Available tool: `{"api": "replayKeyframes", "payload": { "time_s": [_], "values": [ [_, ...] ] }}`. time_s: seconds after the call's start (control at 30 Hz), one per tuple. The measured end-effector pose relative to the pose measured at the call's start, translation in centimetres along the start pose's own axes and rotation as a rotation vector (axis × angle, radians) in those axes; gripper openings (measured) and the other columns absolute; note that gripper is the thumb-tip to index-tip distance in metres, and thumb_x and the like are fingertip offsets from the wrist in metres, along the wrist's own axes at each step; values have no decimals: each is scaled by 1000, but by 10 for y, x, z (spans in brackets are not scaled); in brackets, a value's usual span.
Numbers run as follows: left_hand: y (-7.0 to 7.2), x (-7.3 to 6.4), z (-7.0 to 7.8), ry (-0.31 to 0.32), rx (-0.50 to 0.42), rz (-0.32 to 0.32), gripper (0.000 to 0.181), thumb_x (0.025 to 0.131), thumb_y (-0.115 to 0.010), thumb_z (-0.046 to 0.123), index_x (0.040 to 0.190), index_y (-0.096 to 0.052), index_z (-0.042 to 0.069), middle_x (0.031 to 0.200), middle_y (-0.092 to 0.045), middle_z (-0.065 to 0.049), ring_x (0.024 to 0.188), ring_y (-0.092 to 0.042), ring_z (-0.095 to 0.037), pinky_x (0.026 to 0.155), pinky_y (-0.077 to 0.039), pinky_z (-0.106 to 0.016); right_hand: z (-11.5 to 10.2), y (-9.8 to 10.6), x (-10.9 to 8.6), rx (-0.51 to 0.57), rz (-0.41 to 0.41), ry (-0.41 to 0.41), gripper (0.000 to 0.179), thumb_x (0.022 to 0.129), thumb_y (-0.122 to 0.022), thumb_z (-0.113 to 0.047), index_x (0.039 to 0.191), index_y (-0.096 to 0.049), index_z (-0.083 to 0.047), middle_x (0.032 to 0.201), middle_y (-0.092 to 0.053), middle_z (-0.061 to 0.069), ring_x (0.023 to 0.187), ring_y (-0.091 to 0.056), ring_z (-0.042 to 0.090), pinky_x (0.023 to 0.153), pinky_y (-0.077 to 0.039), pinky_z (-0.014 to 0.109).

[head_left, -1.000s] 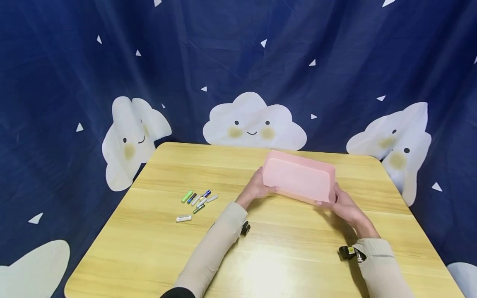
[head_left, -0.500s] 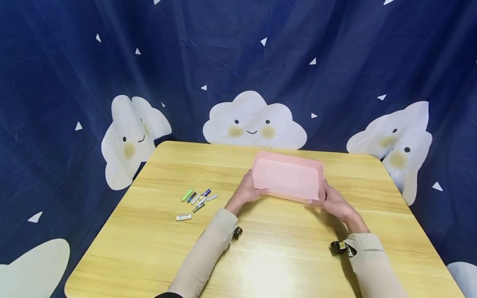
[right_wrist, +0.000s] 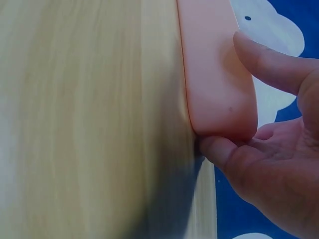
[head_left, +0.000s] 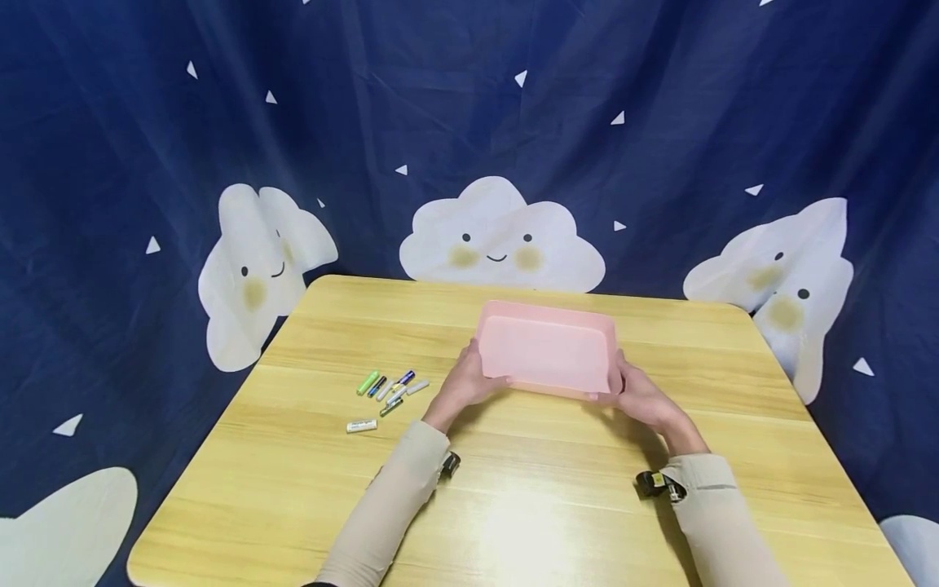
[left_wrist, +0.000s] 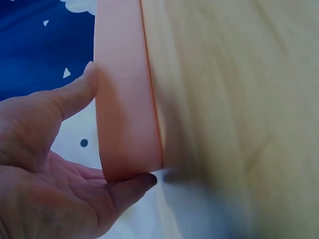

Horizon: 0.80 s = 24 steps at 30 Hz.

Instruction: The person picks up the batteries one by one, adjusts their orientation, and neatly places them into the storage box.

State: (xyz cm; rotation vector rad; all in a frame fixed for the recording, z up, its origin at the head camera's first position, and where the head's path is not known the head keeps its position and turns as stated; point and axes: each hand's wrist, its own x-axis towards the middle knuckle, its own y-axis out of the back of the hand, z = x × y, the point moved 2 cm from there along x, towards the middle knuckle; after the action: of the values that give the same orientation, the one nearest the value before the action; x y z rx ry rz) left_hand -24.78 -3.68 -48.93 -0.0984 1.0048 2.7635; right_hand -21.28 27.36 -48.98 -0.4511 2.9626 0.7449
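Note:
Between both hands is a shallow pink rectangular tray, its inside bare in the head view. My left hand grips its left end, the thumb at the near rim and fingers round the short side. At the other end my right hand holds the right corner in the same way. In the left wrist view, the thumb lies against the tray's long wall and the fingers reach round its end. The right wrist view shows a thumb at the rim and fingertips along the bottom corner of the pink wall.
Several batteries in green, blue, white and grey lie loosely grouped on the wooden table, left of the left hand. A white battery sits apart, nearer the front. A dark blue curtain with clouds hangs behind the table.
Both hands have moved the pink tray leftward across the table, and it has levelled slightly toward straight. The batteries stay where they were.

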Motion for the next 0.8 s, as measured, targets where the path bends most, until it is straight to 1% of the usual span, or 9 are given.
{"api": "replayKeyframes", "payload": {
  "time_s": [0.3, 0.37, 0.5, 0.53, 0.6, 0.63, 0.7, 0.73, 0.8],
  "values": [
    [14, -13, -8, 24, 57, 17, 114, 85, -84, 38, 163, -12, -5, 163, -34, -30, 148, -40, -49, 122, -34, -59, -11, -13, 4, 12, -39, 6, 116, 88, -81, -16, 160, 5, 11, 168, -5, 36, 158, -9, 48, 127, -10, 64],
    [17, -16, -9, 27, 69, 18, 114, 85, -84, 38, 163, -13, -6, 162, -35, -31, 148, -40, -49, 122, -34, -59, -13, -15, 4, 5, -38, -1, 115, 89, -81, -16, 159, 7, 12, 155, -34, 42, 147, -36, 49, 127, -16, 61],
    [24, -20, -11, 46, 98, 12, 114, 85, -84, 39, 162, -13, -7, 161, -37, -32, 148, -41, -48, 123, -34, -57, -17, -20, 5, 7, -51, -13, 117, 89, -80, -16, 157, 11, 14, 160, -24, 43, 153, -27, 51, 128, -10, 62],
    [25, -21, -12, 50, 108, 9, 115, 85, -84, 40, 162, -14, -7, 160, -37, -32, 147, -41, -48, 122, -35, -57, -18, -21, 6, 0, -49, -16, 116, 89, -80, -16, 157, 10, 15, 145, -43, 44, 142, -40, 52, 128, -11, 62],
    [29, -23, -13, 63, 124, 6, 115, 85, -84, 41, 162, -14, -8, 159, -39, -33, 146, -43, -48, 122, -35, -57, -19, -24, 7, -3, -53, -8, 112, 89, -80, -15, 157, 2, 18, 144, -43, 45, 148, -31, 53, 128, -7, 63],
    [30, -23, -14, 68, 134, 6, 115, 85, -84, 42, 162, -15, -8, 158, -40, -33, 145, -44, -48, 121, -36, -57, -20, -25, 7, -11, -54, -4, 109, 89, -80, -15, 156, -2, 20, 120, -57, 38, 133, -47, 51, 128, -12, 62],
    [32, -24, -15, 73, 149, 3, 115, 84, -84, 42, 161, -16, -8, 156, -43, -33, 144, -45, -48, 121, -36, -58, -21, -27, 8, -30, -56, -10, 108, 90, -80, -16, 156, -2, 21, 81, -53, 16, 95, -57, 38, 126, -23, 58],
    [33, -25, -15, 72, 158, 3, 115, 84, -84, 42, 161, -16, -9, 155, -44, -33, 144, -46, -47, 121, -37, -58, -21, -27, 8, -43, -56, -16, 109, 90, -80, -17, 156, -3, 21, 72, -43, 7, 81, -51, 30, 123, -28, 55],
    [35, -26, -14, 69, 168, 3, 114, 84, -85, 43, 161, -17, -9, 154, -47, -32, 143, -47, -46, 120, -37, -58, -22, -27, 7, -77, -62, -12, 112, 90, -81, -19, 156, 1, 21, 70, -43, 3, 72, -48, 22, 113, -38, 47]
  ]
}}
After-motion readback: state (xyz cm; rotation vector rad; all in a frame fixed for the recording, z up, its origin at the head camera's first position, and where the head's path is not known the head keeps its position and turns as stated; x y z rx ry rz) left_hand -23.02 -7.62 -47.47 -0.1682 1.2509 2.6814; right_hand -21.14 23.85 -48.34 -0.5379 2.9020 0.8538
